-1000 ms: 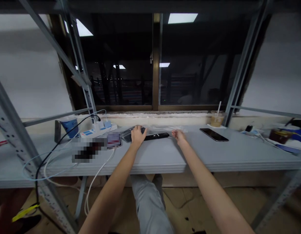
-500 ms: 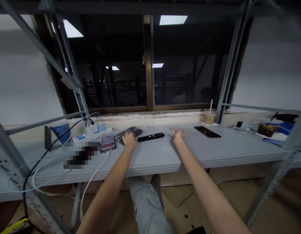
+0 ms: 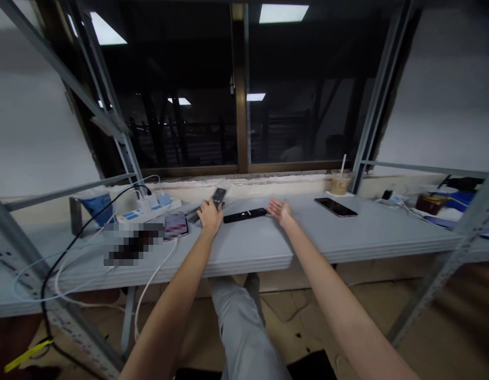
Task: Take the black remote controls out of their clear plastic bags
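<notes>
My left hand [image 3: 210, 215] is closed around a dark remote control [image 3: 219, 196] in a clear plastic wrapper, its far end tilted up off the shelf. Below and left of that hand, more clear wrapping and something dark lie partly hidden. A second, longer black remote [image 3: 245, 215] lies flat on the grey shelf between my hands. Just right of its end is my right hand [image 3: 280, 211], open and empty, palm turned inward and fingers stretched out.
A dark phone [image 3: 335, 207] lies to the right, with a drink cup and straw [image 3: 341, 183] behind it. At left are a lit phone [image 3: 175, 225], a power strip [image 3: 151, 210], a blue cup [image 3: 96, 207] and loose cables. Metal uprights flank the grey shelf [image 3: 248, 248].
My left hand has lifted one end of the wrapped remote, which lay flat before. My right hand has moved slightly left, towards the black remote. The view has tilted slightly down.
</notes>
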### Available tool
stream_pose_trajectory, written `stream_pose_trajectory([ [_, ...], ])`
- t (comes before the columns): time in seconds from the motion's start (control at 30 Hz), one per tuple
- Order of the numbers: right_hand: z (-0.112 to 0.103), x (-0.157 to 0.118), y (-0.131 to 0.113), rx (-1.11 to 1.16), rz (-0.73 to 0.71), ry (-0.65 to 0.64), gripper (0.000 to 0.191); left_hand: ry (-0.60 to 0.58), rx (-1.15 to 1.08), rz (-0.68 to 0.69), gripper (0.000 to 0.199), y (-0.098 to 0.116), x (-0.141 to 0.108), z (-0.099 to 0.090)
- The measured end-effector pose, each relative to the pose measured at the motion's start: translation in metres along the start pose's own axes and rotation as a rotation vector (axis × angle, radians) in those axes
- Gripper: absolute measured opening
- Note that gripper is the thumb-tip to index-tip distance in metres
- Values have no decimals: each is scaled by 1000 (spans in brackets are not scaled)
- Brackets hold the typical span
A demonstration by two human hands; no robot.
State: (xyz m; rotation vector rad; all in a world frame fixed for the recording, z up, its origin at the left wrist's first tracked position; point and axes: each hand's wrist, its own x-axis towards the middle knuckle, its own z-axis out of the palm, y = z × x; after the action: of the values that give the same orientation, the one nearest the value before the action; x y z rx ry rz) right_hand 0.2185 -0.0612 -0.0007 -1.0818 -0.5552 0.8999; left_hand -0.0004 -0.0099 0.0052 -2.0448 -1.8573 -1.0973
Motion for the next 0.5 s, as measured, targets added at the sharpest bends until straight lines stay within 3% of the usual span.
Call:
stream_pose_trajectory([
  [0.17,6,-2,-1,-49,-9,-63,32,49,-291,181,50,7,-1,2],
  [0.3,10,-3,0,-56,-59,-192,48,-81,-337,323,57,10,-3,8],
  [0.4,11,-6,1,-68,-103,-204,59,-203,-280,457,56,8,-5,10],
  [0.5,12,-7,3,-118,-162,-187,56,-257,-230,542,47,6,-5,10],
])
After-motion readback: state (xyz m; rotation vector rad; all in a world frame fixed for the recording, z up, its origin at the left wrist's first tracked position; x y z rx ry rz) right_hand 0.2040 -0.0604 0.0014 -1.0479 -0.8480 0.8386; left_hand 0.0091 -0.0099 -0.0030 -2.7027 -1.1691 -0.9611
